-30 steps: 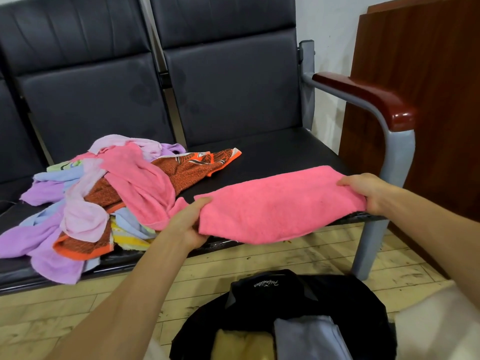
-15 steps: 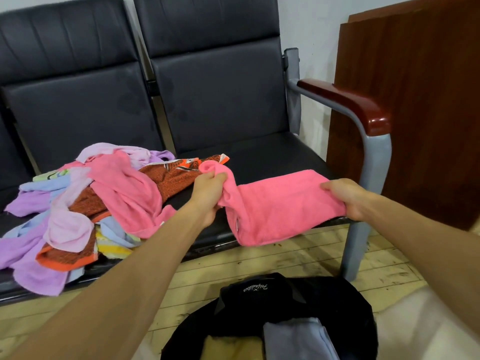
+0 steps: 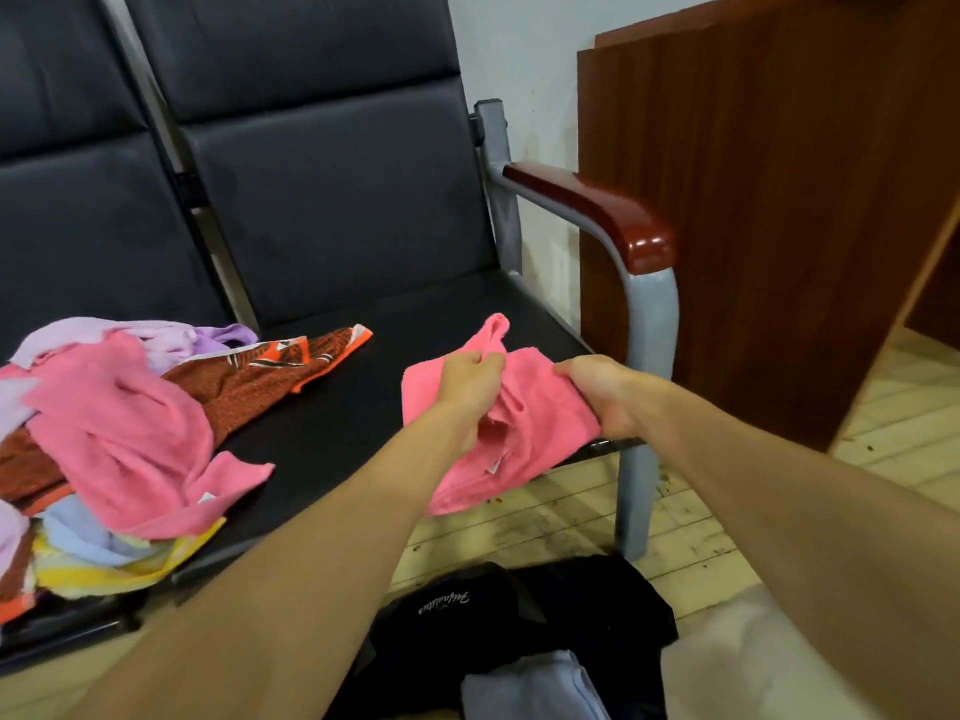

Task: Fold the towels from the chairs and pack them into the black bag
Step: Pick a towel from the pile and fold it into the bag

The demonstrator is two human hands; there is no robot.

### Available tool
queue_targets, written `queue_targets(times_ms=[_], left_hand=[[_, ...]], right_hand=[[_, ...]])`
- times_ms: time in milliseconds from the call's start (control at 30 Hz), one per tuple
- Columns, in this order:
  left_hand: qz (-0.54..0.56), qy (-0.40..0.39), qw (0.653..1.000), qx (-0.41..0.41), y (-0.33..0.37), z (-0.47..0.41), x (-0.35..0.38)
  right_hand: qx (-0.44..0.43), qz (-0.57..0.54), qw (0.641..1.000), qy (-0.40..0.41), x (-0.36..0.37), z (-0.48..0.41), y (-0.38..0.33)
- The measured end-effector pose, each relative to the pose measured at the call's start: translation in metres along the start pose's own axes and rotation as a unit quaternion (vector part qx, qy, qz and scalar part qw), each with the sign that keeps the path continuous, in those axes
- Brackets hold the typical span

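Observation:
A pink towel (image 3: pixel 540 423) lies folded over on the right black chair seat (image 3: pixel 337 423), its lower edge hanging past the seat front. My left hand (image 3: pixel 470 381) pinches the towel's left end, brought over close to my right hand (image 3: pixel 602 394), which grips the right end. A heap of towels (image 3: pixel 114 433) in pink, purple, brown-orange, blue and yellow covers the left seat. The black bag (image 3: pixel 545 615) sits open on the floor below, with a grey-blue folded towel (image 3: pixel 535 688) showing inside.
A grey metal chair arm with a dark red armrest (image 3: pixel 597 210) stands just right of my right hand. A brown wooden panel (image 3: pixel 779 200) rises behind it. The floor (image 3: pixel 545 517) is pale wooden planks.
My left hand has carried the towel's left end rightwards, up to my right hand, doubling the towel over. The view has shifted to the right.

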State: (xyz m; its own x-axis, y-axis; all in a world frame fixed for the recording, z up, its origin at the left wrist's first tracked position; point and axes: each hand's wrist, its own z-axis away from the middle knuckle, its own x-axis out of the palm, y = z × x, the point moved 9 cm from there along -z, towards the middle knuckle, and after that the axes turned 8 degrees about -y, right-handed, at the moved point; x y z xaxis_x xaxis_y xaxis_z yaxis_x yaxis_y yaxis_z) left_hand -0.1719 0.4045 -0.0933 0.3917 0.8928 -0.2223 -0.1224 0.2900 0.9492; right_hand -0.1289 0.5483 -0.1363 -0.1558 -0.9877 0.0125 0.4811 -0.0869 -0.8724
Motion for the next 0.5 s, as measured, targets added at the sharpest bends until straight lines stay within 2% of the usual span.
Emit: queue_targets(times_ms=[300, 367, 433, 500], left_hand=[[-0.049, -0.143, 0.988, 0.015, 0.000, 0.004, 0.036], [-0.066, -0.124, 0.989, 0.045, -0.001, 0.012, 0.017], [-0.125, -0.073, 0.986, 0.084, -0.004, 0.022, -0.014], [-0.171, -0.036, 0.979, 0.107, -0.013, 0.034, -0.044]], right_hand=[[-0.016, 0.017, 1.000, -0.005, 0.005, -0.005, -0.002], [-0.023, 0.012, 1.000, 0.003, 0.007, -0.006, -0.004], [-0.027, 0.034, 0.999, 0.016, 0.012, -0.004, -0.006], [-0.038, 0.117, 0.990, 0.063, 0.013, -0.003, -0.010]])
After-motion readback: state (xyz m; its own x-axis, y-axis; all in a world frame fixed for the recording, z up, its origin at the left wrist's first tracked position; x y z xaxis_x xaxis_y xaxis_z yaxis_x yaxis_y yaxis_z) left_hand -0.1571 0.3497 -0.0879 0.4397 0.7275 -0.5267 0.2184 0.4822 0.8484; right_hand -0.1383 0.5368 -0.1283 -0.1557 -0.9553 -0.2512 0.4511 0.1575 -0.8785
